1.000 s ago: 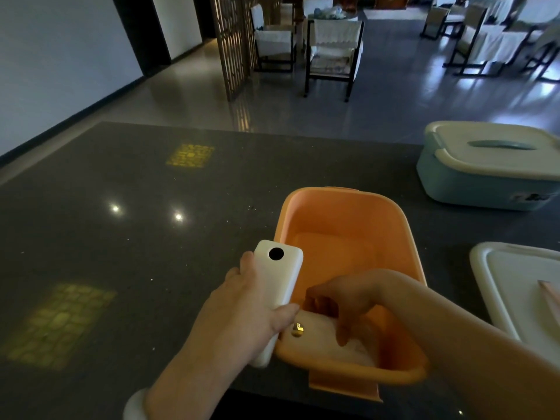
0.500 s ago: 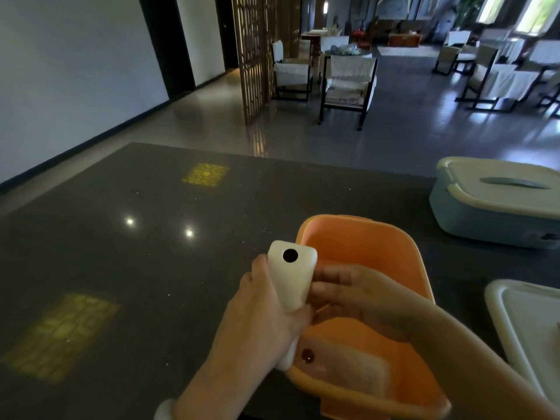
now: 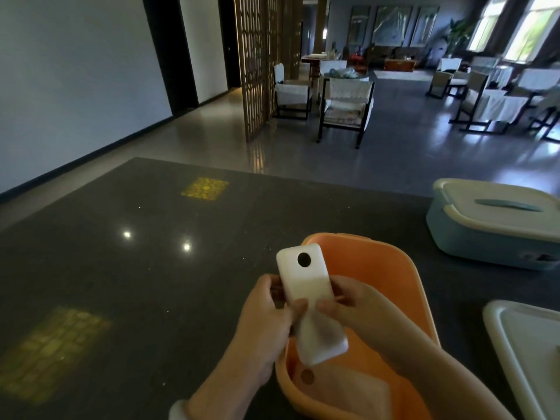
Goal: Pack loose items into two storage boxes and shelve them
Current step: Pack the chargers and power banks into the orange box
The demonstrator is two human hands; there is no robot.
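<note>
Both hands, left (image 3: pixel 269 310) and right (image 3: pixel 348 304), grip white case (image 3: pixel 309 301) over orange box (image 3: pixel 378 286) at lower center, probably lining it up to drop in.

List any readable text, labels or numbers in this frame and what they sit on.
None can be read.
Pale blue lidded plastic storage box: a small label at its lower right corner, too blurred to read.
White rectangular device held in both hands: a black round spot, no lettering visible.

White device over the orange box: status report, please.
Left hand and right hand both grip the white device above the orange box. One like item already inside. Nothing blocking the drop.
</note>
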